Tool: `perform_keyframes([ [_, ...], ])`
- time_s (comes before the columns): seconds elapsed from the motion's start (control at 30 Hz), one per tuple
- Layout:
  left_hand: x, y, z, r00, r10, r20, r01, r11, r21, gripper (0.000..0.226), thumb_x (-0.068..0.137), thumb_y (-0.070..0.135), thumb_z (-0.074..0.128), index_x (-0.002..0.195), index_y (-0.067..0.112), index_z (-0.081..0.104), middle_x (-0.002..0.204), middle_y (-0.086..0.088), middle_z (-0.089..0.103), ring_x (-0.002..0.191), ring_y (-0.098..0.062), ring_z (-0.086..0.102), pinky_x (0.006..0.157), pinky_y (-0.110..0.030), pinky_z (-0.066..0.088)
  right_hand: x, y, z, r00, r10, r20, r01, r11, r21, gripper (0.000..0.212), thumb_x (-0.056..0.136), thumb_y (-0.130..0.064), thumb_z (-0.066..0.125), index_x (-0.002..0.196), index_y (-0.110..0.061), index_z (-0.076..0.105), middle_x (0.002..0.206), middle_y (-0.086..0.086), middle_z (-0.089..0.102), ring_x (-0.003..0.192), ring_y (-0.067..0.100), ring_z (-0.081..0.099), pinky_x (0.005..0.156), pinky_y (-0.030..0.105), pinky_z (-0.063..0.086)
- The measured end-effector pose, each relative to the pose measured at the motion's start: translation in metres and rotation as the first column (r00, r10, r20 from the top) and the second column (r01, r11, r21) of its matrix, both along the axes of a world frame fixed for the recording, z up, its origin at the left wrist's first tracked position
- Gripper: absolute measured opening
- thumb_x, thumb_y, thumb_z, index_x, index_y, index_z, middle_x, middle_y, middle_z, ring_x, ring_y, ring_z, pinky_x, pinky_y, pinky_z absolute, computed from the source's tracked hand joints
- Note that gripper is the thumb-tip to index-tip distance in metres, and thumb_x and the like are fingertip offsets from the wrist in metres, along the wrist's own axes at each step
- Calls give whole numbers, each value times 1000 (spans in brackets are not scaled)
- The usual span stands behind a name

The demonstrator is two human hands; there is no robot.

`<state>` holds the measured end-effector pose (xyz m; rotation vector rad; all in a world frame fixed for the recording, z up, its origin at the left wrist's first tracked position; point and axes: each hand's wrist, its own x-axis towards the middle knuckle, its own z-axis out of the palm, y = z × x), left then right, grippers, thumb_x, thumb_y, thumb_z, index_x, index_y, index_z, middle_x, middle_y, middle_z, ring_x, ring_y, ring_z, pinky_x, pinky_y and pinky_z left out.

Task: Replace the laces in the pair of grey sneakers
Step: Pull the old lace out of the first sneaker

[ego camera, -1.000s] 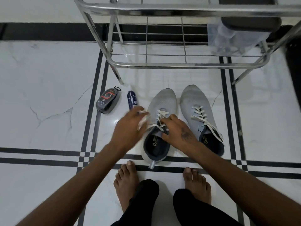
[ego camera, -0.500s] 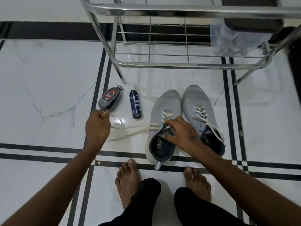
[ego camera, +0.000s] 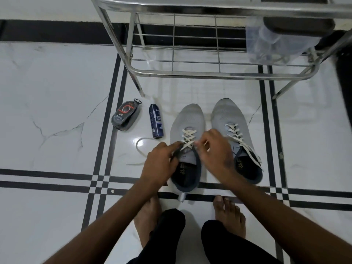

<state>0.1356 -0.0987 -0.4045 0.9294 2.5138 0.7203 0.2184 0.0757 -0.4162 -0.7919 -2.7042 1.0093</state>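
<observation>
Both hands meet over the nearer grey sneaker [ego camera: 187,128], toe pointing away: left hand [ego camera: 162,164] grips its dark collar, right hand [ego camera: 213,149] pinches the white lace [ego camera: 187,137] at the top eyelets, the second sneaker [ego camera: 228,115] just right

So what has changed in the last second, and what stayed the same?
The left hand, which had pulled a lace end out to the left, came back to the left sneaker and now grips its collar. The loose lace lies slack on the floor. The right hand stayed at the eyelets. The right sneaker, spray can and polish case did not move.
</observation>
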Motion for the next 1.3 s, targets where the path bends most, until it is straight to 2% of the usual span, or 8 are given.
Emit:
perform_keyframes([
  [0.13, -1, -10, -1, 997, 57, 46, -57, 998, 3, 58, 88, 24, 69, 143, 31, 51, 88, -1, 62, 82, -16, 56, 70, -24, 38, -3, 13, 11, 854, -458, 248, 513, 659, -550, 12, 92, -9, 55, 91, -18, 63, 98, 9, 69, 74, 17, 62, 67, 38, 57],
  [0.27, 2, -4, 1, 996, 46, 74, -48, 999, 21, 67, 87, 22, 69, 148, 31, 43, 86, -2, 63, 82, -19, 60, 74, -30, 47, -12, -4, 24, 992, 123, 31, -123, 992, -5, 22, 88, -31, 63, 110, -27, 61, 109, -7, 57, 98, 12, 51, 78, 30, 47],
  [0.4, 3, -3, 5, 999, 40, 37, -39, 999, -26, 77, 86, 30, 71, 153, 34, 33, 91, -2, 68, 80, -21, 64, 72, -35, 53, -28, -14, 23, 739, 525, 422, -648, 727, 228, 33, 94, -40, 61, 114, -15, 67, 121, 6, 55, 111, 25, 47, 88, 36, 42],
  [0.53, 1, -7, 8, 981, 156, 116, -155, 988, -16, 82, 81, 28, 75, 152, 34, 33, 82, 10, 68, 72, -11, 66, 64, -26, 52, -23, 8, 30, 988, 125, 93, -125, 992, -14, 17, 95, -23, 62, 80, -18, 57, 87, -2, 57, 82, 17, 54, 67, 31, 43],
  [0.63, 2, -9, 8, 965, 204, 163, -203, 979, -20, 81, 78, 24, 76, 148, 31, 34, 75, 11, 67, 67, -9, 66, 65, -30, 55, -18, 41, 34, 916, -391, 86, 400, 883, -245, 10, 94, -14, 58, 85, -18, 56, 87, -4, 59, 72, 11, 54, 63, 25, 38],
  [0.77, 3, -5, 9, 984, 129, 120, -123, 991, -53, 88, 81, 29, 77, 151, 33, 23, 81, 10, 68, 71, -12, 68, 67, -37, 58, -20, 22, 40, 991, -20, 130, 11, 998, 68, 42, 89, -15, 62, 130, -20, 52, 136, 0, 40, 95, 7, 47, 76, 22, 44],
  [0.93, 1, -7, 9, 976, 164, 146, -164, 986, -15, 87, 79, 29, 80, 148, 31, 27, 80, 12, 70, 68, -7, 68, 66, -28, 56, -36, -18, 26, 756, 534, 379, -619, 772, 147, 22, 92, -39, 64, 102, -19, 61, 107, 1, 63, 105, 22, 54, 78, 33, 48],
  [1.3, 3, -14, 10, 993, 99, 70, -99, 995, 5, 62, 83, 44, 74, 136, 34, 43, 75, 18, 63, 64, -1, 61, 62, -22, 50, -6, 55, 35, 969, 24, 244, -43, 996, 72, 19, 97, -25, 59, 115, -23, 62, 118, -4, 47, 82, 11, 59, 63, 14, 39],
])
